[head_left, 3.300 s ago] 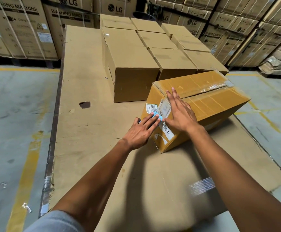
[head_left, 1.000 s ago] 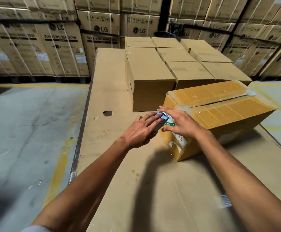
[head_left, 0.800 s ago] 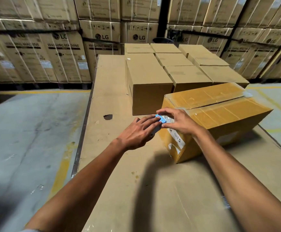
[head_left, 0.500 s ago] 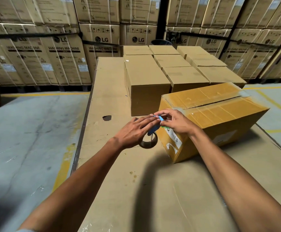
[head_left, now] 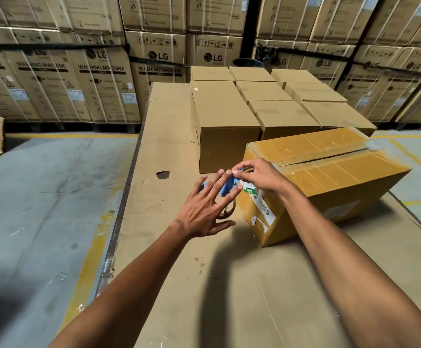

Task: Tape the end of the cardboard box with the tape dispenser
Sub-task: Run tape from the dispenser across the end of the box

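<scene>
The cardboard box (head_left: 335,172), glossy with yellowish tape and seamed along its top, lies on the cardboard-covered platform (head_left: 179,285). Its near end with white labels (head_left: 261,205) faces me. The blue tape dispenser (head_left: 227,187) is just left of that end, its brown tape roll (head_left: 228,210) mostly hidden. My left hand (head_left: 204,209) is spread flat over the dispenser, fingers apart. My right hand (head_left: 259,175) is at the box's near top corner, with thumb and fingers pinched on the dispenser's top.
Several plain sealed boxes (head_left: 229,126) stand in rows right behind the taped box. A hole (head_left: 163,175) marks the platform sheet. Left of the platform edge lies concrete floor with a yellow line (head_left: 89,272). Stacked LG washing machine cartons (head_left: 79,81) wall the back.
My right hand lifted off the end label and pinched the dispenser's top. My left hand's fingers spread apart and the tape roll came into view below them.
</scene>
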Demonstrator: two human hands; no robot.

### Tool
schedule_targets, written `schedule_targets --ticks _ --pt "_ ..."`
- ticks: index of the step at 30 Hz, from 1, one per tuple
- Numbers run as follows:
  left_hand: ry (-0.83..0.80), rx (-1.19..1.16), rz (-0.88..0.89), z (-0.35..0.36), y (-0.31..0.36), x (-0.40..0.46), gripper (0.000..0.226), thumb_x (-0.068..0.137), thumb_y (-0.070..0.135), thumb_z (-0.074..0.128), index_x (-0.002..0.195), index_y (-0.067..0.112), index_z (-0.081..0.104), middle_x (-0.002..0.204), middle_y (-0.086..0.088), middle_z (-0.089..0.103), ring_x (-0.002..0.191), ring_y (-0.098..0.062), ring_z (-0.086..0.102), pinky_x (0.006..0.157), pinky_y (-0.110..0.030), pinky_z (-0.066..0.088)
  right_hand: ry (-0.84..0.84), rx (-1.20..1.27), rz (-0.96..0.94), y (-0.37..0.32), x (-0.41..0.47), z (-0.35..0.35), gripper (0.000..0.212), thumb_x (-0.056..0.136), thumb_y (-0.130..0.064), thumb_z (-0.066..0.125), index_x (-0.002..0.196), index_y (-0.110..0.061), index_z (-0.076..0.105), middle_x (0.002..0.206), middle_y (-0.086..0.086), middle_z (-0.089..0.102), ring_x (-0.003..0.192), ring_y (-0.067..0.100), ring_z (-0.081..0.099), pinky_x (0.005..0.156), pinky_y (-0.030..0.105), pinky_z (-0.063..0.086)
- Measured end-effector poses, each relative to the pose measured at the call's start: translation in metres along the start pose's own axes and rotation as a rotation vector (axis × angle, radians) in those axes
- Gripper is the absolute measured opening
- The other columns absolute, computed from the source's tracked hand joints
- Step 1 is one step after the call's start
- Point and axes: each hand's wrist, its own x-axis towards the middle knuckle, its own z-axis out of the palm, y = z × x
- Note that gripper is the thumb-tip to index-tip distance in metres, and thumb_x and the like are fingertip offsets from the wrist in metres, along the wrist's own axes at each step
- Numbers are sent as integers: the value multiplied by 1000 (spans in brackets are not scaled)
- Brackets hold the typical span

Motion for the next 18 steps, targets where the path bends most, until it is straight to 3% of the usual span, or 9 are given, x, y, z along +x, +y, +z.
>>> schedule_targets --ticks 4,7,12,16,18 --pt "-18 46 22 7 -4 -2 99 98 68 59 175 30 8 182 -11 -5 167 -41 -1 128 -62 22 -34 17 68 3 7 3 32 95 -56 66 103 -30 83 104 -4 80 106 17 74 99 48 61" --pt "-37 28 42 9 -9 -3 100 98 61 62 175 29 6 182 -12 -7 167 -42 1 121 -60 34 -100 71 138 9 11 5 53 81 -72 67 101 -26 83 106 3 80 110 24 74 101 52 60" --pt "-65 -57 112 6 -21 -8 104 88 55 64 174 26 13 182 -12 -3 167 -42 3 111 -57 39 -148 191 228 16 13 11 45 97 -56 64 105 -15 81 116 14 77 115 30 72 103 46 60" --pt "-121 -69 112 3 -30 -11 113 81 50 71 174 28 10 183 -5 -4 168 -38 4 112 -56 40 -139 263 278 21 10 19 33 104 -45 60 109 -19 79 109 12 74 97 24 70 80 32 60" --pt "-135 -70 104 2 -33 -12 115 79 48 73 174 26 10 183 -4 -1 167 -38 8 112 -57 40 -132 306 303 24 10 22 33 105 -43 60 114 -17 77 114 15 74 101 27 72 81 33 61"
